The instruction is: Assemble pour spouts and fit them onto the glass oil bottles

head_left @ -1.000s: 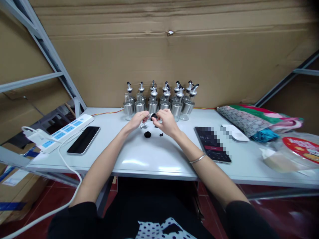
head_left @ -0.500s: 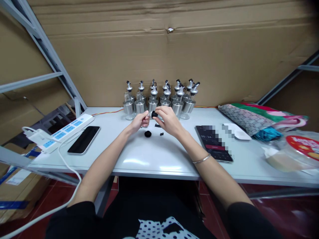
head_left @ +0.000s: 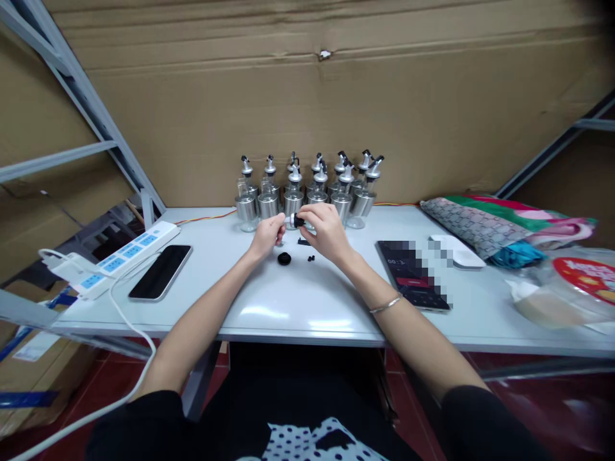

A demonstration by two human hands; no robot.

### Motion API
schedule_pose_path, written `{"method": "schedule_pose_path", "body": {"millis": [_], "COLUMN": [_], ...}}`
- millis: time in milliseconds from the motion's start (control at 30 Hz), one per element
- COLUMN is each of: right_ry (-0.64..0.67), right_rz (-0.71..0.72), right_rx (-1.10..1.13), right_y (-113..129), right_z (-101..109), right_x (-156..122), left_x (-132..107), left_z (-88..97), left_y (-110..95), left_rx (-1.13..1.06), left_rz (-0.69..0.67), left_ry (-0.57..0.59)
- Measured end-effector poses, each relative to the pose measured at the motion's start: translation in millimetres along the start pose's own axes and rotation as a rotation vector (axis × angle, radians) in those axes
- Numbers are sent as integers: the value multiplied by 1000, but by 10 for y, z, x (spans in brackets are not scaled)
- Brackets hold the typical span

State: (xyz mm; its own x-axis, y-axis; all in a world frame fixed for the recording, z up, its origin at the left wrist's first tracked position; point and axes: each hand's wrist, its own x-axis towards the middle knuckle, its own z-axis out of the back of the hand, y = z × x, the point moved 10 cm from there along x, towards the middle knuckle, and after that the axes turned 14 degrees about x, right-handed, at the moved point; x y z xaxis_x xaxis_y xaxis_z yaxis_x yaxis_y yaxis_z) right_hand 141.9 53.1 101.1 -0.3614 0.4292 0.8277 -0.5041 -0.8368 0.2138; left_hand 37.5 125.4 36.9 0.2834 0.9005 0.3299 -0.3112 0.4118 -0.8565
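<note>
Both hands meet above the white table (head_left: 288,307), just in front of a row of several steel and glass dispenser bottles (head_left: 307,192). My left hand (head_left: 266,234) pinches a small silver pourer spout. My right hand (head_left: 324,230) pinches a small black ring (head_left: 298,221) pressed against that spout. Below the hands a round black cap (head_left: 284,258) lies on the table. A tiny black piece (head_left: 311,258) and a flat black piece (head_left: 303,241) lie beside it.
A black phone (head_left: 161,271) and a white and blue power strip (head_left: 115,258) with a white cable lie at the left. At the right are a second phone (head_left: 410,275), a white pad (head_left: 456,253), folded patterned fabric (head_left: 500,227) and a plastic bag (head_left: 562,288). Cardboard stands behind.
The hands have closed together slightly, with the black ring now pressed on the spout. The view has shifted a little.
</note>
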Motion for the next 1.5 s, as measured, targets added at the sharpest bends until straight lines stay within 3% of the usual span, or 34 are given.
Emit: {"method": "schedule_pose_path", "body": {"millis": [67,200,567,933,1267,1500], "right_ry": [-88,-145,-181,-165,-194,-232], "right_rz": [-86,-293,-551,-683,-716,-742], "right_rx": [121,393,687,889,1077,1033], "right_y": [-116,-326,-605,-717,-628,-680], "right_z": [80,85,-46,-195,-256,-248], "right_x": [-11,-46,-141,-187,-173,-198], "left_x": [-61,-150,-261,-274,-208,-31], "left_z": [40,28,6,24,115,125], "left_y": [-185,-399,-529,-563,-606,-381], "left_rx": [163,342,729,735,957,624], "left_rz": [-148,-317,-570,-619,-680,-399], "left_ry": [-104,-159,-222,-267,-256,-61]}}
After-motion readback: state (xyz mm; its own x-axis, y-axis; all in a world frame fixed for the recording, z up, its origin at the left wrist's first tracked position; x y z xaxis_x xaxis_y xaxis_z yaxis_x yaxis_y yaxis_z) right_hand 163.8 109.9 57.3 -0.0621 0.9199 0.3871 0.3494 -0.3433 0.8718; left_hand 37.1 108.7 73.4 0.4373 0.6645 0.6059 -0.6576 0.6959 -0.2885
